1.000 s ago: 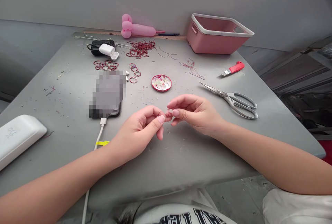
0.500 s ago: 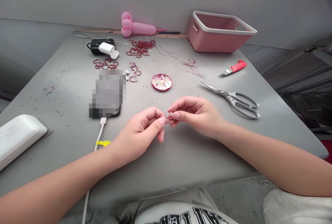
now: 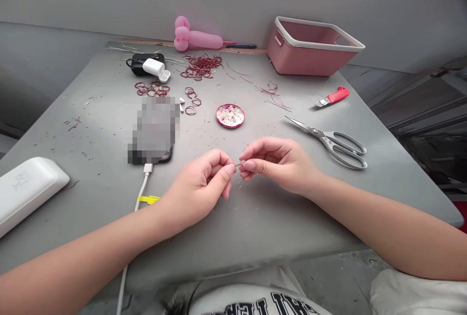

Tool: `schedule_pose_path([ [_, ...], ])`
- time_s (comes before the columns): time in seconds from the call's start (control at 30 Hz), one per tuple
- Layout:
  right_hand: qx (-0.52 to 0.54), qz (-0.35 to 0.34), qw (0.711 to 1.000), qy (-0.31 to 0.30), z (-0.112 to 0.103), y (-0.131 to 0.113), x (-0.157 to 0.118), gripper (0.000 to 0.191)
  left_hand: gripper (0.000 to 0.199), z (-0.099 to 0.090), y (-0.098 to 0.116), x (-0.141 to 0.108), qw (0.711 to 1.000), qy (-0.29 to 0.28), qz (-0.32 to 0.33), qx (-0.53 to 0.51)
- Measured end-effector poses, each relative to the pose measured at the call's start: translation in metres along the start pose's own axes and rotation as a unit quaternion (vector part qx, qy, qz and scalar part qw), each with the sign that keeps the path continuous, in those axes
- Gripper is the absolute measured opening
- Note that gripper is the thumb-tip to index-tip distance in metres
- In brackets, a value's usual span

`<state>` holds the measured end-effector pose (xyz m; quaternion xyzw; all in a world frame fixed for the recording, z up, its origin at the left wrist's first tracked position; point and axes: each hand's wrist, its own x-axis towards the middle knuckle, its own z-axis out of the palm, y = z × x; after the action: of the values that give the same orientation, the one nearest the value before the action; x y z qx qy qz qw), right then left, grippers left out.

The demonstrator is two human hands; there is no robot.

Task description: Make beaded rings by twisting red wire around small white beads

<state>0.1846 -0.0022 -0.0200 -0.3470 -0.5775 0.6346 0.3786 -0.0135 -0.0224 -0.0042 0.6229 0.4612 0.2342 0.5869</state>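
Red cord (image 3: 238, 165): I make out a thin, short stretch bridging the small gap between the left hand (image 3: 206, 178) and the right hand (image 3: 275, 165) — nearly level, its left part pinched by the left thumb and forefinger.
Pale bead (image 3: 242, 162): I see it small and whitish at the right thumb's tip, the cord reaching it; whether it is threaded, I cannot tell.
Dish (image 3: 230, 126): I view it shallow, round and red-rimmed, lying flat beyond both hands — loose white and pink beads (image 3: 230, 114) inside.
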Motion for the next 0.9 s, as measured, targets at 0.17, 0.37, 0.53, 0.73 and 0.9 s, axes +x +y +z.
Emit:
schedule_pose_path([
  [0.17,-0.032,-0.031,0.999,-0.002,0.0,0.002,-0.001,0.008,0.017,0.001,0.0,-0.001,1.0,0.006,0.002,0.011],
  [0.37,-0.121,-0.082,0.989,-0.001,0.001,0.006,-0.003,0.008,0.016,0.001,0.0,-0.002,0.999,-0.003,0.018,0.038],
  [0.53,-0.233,-0.176,0.956,-0.009,0.002,0.006,-0.003,0.008,0.017,0.0,0.003,-0.005,1.0,-0.017,-0.019,0.013],
  [0.73,-0.277,-0.244,0.929,0.002,0.002,0.005,-0.001,0.011,0.019,0.0,0.002,-0.006,0.998,-0.03,-0.051,-0.034],
  [0.9,-0.318,-0.255,0.913,-0.003,0.003,0.005,-0.001,0.01,0.018,0.002,-0.006,-0.005,0.997,-0.045,-0.037,-0.053],
])
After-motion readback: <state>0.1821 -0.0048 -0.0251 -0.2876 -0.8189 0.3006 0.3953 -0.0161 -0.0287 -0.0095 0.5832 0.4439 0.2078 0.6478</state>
